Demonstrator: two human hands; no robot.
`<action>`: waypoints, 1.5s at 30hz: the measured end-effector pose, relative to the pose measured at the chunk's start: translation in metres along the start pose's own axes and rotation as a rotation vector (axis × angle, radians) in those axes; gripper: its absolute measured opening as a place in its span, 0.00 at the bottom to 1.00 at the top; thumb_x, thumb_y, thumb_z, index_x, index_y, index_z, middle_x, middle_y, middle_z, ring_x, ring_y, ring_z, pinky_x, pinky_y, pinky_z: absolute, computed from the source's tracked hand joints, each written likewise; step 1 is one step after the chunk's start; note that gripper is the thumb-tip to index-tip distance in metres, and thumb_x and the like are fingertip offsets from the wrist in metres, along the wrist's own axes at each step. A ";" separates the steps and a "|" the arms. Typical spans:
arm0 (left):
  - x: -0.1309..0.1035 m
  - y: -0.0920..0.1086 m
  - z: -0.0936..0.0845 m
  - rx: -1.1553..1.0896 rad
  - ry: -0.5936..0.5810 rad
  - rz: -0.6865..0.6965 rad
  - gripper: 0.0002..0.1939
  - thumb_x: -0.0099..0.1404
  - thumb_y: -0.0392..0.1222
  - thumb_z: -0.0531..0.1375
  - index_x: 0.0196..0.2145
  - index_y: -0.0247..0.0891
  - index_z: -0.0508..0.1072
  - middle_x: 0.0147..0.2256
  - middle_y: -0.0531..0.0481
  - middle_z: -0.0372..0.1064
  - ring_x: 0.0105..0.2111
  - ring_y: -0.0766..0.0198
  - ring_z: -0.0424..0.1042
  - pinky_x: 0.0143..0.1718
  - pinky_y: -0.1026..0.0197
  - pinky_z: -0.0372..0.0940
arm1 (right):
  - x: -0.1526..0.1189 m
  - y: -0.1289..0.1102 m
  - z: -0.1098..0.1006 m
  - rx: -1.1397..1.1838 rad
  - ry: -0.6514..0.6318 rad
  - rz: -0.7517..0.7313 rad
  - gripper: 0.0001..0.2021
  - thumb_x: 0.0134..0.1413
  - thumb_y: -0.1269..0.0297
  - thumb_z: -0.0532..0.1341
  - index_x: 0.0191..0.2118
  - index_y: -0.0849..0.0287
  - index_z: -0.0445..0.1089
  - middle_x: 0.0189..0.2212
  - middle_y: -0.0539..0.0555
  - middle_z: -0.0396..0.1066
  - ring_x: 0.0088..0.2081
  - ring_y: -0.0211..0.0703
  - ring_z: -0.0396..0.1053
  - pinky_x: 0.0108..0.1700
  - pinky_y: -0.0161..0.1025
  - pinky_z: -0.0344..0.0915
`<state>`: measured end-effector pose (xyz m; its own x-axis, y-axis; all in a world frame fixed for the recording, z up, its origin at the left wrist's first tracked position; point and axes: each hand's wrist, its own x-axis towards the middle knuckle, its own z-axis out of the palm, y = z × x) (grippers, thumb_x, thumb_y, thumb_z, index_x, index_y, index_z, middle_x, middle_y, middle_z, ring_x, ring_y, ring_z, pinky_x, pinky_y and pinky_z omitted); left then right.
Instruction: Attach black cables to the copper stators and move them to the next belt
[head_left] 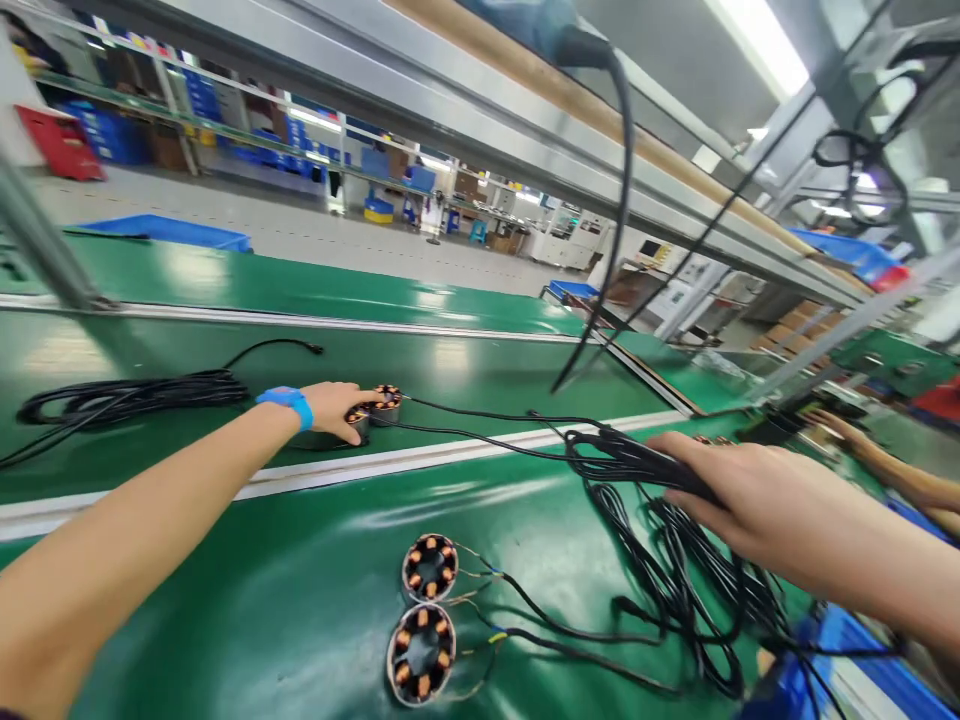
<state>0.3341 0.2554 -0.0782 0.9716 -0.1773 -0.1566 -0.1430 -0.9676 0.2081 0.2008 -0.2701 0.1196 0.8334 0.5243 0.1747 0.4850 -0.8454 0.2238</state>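
My left hand (pixel 334 408), with a blue band at its wrist, is closed around a pair of copper-wound motor stators (pixel 387 397) at the far side of the white strip. Its fingers partly hide them. Black leads (pixel 480 412) run from these stators rightward to a looped bundle of black cable (pixel 619 458). Around that bundle my right hand (pixel 727 485) is closed. Nearer to me, two more ring-shaped stators (pixel 421 655) lie side by side on the green surface (pixel 285 610), their leads trailing right into more coiled black cables (pixel 682 570).
Another coil of black cable (pixel 142 395) lies at the left. A metal rail (pixel 480 120) crosses overhead, with a black cord (pixel 624 190) hanging down. At the right edge another person's arm (pixel 892 465) reaches in. A blue bin (pixel 870 660) stands at the lower right.
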 end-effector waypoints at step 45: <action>-0.120 0.158 0.079 -0.280 0.354 0.575 0.15 0.78 0.38 0.52 0.51 0.46 0.78 0.52 0.53 0.77 0.49 0.64 0.75 0.50 0.60 0.62 | 0.063 -0.133 0.184 1.269 -0.223 -0.112 0.18 0.69 0.52 0.55 0.37 0.59 0.76 0.30 0.52 0.76 0.29 0.38 0.68 0.35 0.37 0.60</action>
<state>0.1802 0.1099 -0.1029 0.7668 -0.5289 0.3637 -0.6416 -0.6484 0.4097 0.2379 -0.1433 -0.0759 0.7383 0.6741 0.0238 0.3635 -0.3679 -0.8559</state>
